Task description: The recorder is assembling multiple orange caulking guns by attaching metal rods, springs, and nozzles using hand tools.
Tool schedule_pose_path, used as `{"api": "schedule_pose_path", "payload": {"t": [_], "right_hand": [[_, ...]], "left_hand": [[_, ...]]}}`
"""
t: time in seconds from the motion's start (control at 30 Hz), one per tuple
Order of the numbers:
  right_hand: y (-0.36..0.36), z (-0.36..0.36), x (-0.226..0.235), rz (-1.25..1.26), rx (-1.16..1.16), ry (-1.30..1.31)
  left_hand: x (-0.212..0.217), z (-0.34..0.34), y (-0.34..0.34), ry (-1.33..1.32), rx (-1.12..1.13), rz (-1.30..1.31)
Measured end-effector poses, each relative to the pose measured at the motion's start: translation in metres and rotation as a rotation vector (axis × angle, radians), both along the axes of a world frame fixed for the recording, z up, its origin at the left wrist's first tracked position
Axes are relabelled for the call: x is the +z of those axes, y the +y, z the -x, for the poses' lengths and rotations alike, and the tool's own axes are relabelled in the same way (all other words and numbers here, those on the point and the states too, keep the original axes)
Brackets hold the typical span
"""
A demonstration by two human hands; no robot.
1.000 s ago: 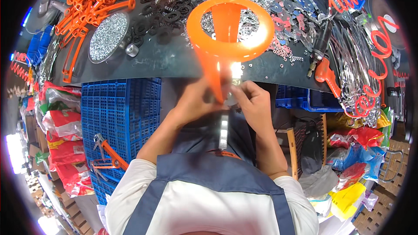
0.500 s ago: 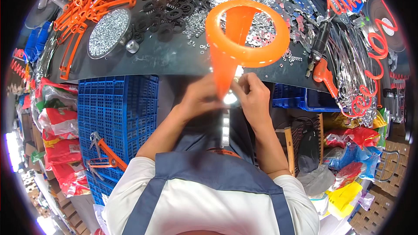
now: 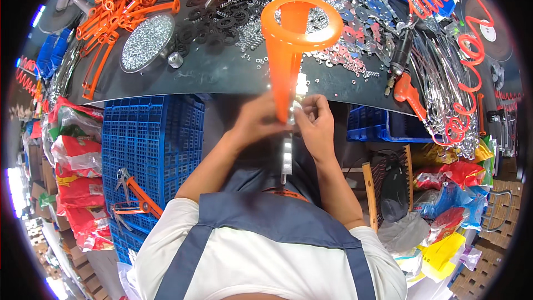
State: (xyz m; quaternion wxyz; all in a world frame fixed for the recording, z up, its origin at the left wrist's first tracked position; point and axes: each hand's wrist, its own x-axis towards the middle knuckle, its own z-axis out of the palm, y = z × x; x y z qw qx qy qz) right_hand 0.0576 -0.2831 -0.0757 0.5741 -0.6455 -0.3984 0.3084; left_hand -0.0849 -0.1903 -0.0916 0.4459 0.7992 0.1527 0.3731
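Observation:
An orange caulking gun frame (image 3: 281,75) stands upright in front of me, its ring end toward the bench. My left hand (image 3: 257,120) is closed around its lower end, the fingertips partly hidden behind it. My right hand (image 3: 315,128) pinches with thumb and fingers at shiny metal beside that lower end; any small part inside the pinch is too hidden to name. A bright metal strip (image 3: 287,158) hangs below the hands, over my lap. Glare on the metal blurs its details.
The dark bench (image 3: 222,80) holds orange frames (image 3: 150,0), a round dish of small metal parts (image 3: 147,44), springs, black rings and washers. An orange-handled air screwdriver (image 3: 410,94) lies right, beside metal rods (image 3: 444,89). Blue crates (image 3: 136,144) stand below left, with an orange caulking gun (image 3: 141,197).
The frame's ring end has swung slightly left and tilted. The right hand has shifted a little left, still pinching beside the frame. The left hand keeps its hold.

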Motion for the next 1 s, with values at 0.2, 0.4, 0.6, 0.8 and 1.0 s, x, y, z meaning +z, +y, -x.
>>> {"api": "schedule_pose_path", "payload": {"t": [0.2, 0.4, 0.6, 0.8, 1.0], "right_hand": [[0.006, 0.007, -0.005, -0.094, -0.026, -0.051], [-0.001, 0.004, 0.001, -0.023, -0.044, 0.128], [-0.009, -0.004, 0.000, -0.035, 0.003, 0.175], [-0.023, -0.032, 0.006, -0.038, -0.128, 0.114], [-0.048, -0.116, 0.009, -0.109, -0.399, -0.117]], "left_hand": [[0.005, 0.005, -0.003, -0.012, 0.043, 0.035], [0.038, 0.024, 0.004, 0.036, 0.057, -0.177], [0.090, 0.134, 0.124, 0.355, 1.074, -0.633], [0.102, 0.191, 0.200, 0.843, 0.981, -0.388], [0.100, 0.186, 0.251, 0.530, 0.977, -0.241]]}}
